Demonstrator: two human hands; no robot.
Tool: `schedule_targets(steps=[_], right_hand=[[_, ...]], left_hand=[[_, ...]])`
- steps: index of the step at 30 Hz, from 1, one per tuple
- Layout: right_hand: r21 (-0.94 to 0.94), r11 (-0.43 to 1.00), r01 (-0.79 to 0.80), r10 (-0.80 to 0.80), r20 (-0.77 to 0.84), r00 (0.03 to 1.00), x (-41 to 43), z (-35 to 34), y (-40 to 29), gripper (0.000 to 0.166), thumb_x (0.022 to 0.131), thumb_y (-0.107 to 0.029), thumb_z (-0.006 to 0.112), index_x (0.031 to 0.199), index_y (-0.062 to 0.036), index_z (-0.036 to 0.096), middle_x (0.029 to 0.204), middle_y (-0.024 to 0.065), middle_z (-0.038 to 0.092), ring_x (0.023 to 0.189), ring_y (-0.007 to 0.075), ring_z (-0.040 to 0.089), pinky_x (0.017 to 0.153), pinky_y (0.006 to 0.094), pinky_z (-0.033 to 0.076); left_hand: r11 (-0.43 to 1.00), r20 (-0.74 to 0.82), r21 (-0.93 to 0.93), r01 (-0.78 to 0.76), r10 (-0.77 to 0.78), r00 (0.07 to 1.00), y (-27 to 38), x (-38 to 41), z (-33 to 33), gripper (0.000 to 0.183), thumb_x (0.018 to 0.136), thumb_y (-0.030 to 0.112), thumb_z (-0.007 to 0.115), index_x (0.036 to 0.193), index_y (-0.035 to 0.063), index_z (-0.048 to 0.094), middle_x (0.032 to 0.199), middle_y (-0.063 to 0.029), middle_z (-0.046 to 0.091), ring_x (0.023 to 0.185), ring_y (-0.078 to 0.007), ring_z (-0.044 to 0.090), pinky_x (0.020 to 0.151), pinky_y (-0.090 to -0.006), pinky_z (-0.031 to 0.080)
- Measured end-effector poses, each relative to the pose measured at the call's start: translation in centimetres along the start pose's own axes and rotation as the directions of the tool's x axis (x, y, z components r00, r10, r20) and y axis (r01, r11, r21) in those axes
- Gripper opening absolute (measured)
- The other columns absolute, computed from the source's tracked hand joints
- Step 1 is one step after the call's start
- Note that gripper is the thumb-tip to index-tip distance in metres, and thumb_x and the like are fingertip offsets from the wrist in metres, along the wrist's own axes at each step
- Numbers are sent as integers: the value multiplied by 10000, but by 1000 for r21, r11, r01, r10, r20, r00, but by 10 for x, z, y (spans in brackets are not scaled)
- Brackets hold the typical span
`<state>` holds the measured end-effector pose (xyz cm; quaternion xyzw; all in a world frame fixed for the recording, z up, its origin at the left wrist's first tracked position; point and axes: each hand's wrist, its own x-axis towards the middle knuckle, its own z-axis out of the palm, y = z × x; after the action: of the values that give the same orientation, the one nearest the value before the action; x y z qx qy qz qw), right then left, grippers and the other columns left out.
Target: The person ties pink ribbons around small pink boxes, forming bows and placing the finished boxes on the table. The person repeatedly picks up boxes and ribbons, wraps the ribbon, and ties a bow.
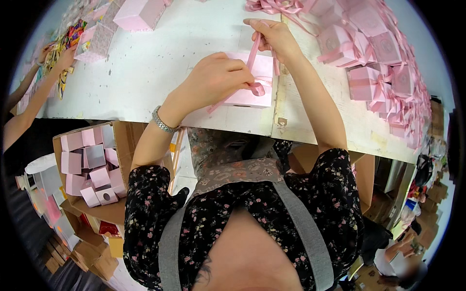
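Before me on the white table lies a small pink gift box (242, 97) with a pink satin ribbon (254, 54) around it. My left hand (221, 74) is over the box's left part, pinching the ribbon near a small loop at the fingertips. A printed ribbon end sticks out under that hand on the left. Past the box's far right corner, my right hand (273, 38) is raised and grips a length of the same ribbon, which runs down towards the left fingers. The left hand hides part of the box and of the ribbon crossing.
Ribbon-tied pink boxes (367, 83) are piled along the table's right side, near loose pink ribbons (278, 6). An untied pink box (137, 14) stands at the far left. A co-worker's hands (65, 56) hold colourful wrapped items. A carton (120, 145) below holds pink boxes.
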<state>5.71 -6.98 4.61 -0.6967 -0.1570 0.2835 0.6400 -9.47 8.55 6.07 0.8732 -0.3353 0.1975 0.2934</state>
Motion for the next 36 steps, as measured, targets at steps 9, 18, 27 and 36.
schedule_targets(steps=[9,18,27,36], right_hand=[[73,997,0,8,-108,994,-8,-13,5,317,886,-283,659,1095,-46,688,663,-55,548,571,48,467,538,196,420],[-291,829,477,-502,-13,865,-58,7,-81,259,872,-236,656,1059,-63,705,730,-11,636,664,72,574,620,218,472],[-440,522,730,-470,566,678,-190,58,-69,329,702,-400,743,839,-107,683,811,34,628,808,227,580,812,343,432],[-900,361,243,-722,-105,684,-138,69,10,150,672,-226,753,730,-125,658,790,32,613,789,225,567,693,358,398]], left_hand=[[998,-55,-50,-24,21,998,-4,4,8,106,773,175,677,872,139,662,777,60,634,684,-131,580,675,-288,436],[799,-35,-283,531,-561,827,23,4,10,491,779,232,715,1191,74,500,779,18,698,661,-156,614,797,-321,408],[924,-245,-105,368,-382,891,7,-10,19,255,769,136,674,1019,96,642,760,22,687,691,-160,634,803,-329,401],[895,-277,-200,400,-443,853,4,-8,23,173,761,126,651,930,107,680,738,3,678,677,-159,632,801,-322,404]])
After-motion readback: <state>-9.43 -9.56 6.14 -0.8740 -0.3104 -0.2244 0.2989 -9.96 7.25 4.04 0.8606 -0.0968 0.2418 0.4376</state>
